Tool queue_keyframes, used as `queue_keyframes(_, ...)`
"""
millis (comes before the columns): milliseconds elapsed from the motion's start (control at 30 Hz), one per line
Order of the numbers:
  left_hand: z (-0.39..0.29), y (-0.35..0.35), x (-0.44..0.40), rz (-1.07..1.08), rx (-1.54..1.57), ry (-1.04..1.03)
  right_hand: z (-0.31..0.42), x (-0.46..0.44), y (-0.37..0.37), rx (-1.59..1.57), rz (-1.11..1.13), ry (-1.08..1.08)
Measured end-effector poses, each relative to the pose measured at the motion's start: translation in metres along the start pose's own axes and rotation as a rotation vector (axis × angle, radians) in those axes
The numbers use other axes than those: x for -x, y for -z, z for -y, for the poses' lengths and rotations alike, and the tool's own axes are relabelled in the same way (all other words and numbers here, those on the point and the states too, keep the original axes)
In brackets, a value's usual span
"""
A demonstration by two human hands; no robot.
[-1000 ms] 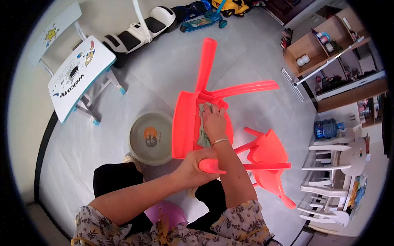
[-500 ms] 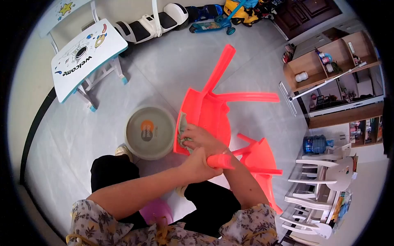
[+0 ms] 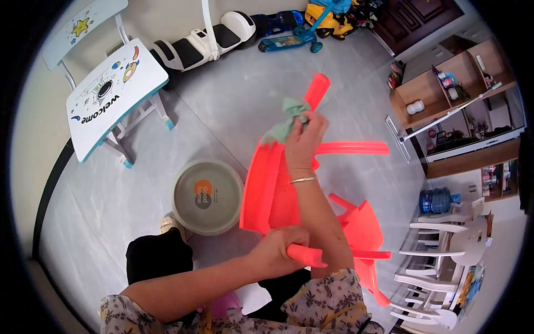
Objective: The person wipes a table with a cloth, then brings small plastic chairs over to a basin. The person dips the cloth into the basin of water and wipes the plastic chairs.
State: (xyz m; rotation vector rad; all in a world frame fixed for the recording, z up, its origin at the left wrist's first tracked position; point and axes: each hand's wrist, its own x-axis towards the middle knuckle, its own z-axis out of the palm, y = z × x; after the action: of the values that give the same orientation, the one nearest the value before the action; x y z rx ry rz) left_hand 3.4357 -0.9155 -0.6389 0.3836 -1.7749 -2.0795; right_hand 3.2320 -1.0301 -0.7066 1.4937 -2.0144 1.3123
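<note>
A red plastic chair [image 3: 261,192] is held tipped over, its legs sticking out. My left hand [image 3: 278,250] is closed around the near leg, whose end pokes out past my fist. At the far side of the chair, my right hand [image 3: 306,139] grips a pale green cloth [image 3: 286,122] beside the base of the far leg. The cloth hangs bunched from my fingers and is slightly blurred. To the left of the chair stands a round grey basin [image 3: 208,214] with an orange "Good home" label on its bottom.
A second red chair [image 3: 361,228] lies to the right. A white children's desk [image 3: 114,89] stands at upper left. A hoverboard [image 3: 192,47] and a blue scooter [image 3: 286,43] line the back wall. White chairs [image 3: 434,253] and a water bottle [image 3: 436,200] are at right.
My right hand and the cloth have moved away from me, from the chair's left edge up to the far leg. My left hand still grips the near leg.
</note>
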Motion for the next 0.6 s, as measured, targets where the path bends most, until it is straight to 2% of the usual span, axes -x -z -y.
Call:
queue_keyframes(33,0.001,0.0,-0.001,-0.003,0.0,-0.001,0.013,-0.012,0.009,-0.09,-0.112,-0.003)
queue_keyframes(67,0.002,-0.002,-0.001,-0.002,-0.013,-0.028,0.022,-0.027,0.016,-0.088,-0.111,-0.006)
queue_keyframes(133,0.006,-0.005,0.003,0.02,-0.023,-0.049,0.031,-0.057,0.024,-0.16,-0.268,-0.007)
queue_keyframes(233,0.008,-0.006,0.003,0.054,-0.083,-0.024,0.015,-0.077,0.019,-0.126,-0.288,0.013)
queue_keyframes(300,0.007,-0.005,0.002,0.083,-0.112,-0.055,-0.001,-0.061,0.003,-0.083,-0.284,-0.03)
queue_keyframes(367,0.002,-0.002,0.002,0.083,-0.069,-0.004,-0.016,-0.032,-0.007,0.071,-0.176,-0.089)
queue_keyframes(433,-0.002,0.002,0.002,0.083,-0.022,0.057,-0.029,0.003,-0.007,0.023,0.022,-0.291)
queue_keyframes(467,-0.004,0.005,0.002,0.104,-0.035,0.052,-0.047,0.024,-0.005,0.028,0.019,-0.296)
queue_keyframes(533,-0.003,0.006,0.001,0.129,-0.053,0.045,-0.089,0.052,0.004,0.316,0.344,-0.196)
queue_keyframes(600,0.001,0.005,0.003,0.089,-0.074,-0.007,-0.103,0.04,0.024,0.29,0.217,-0.224)
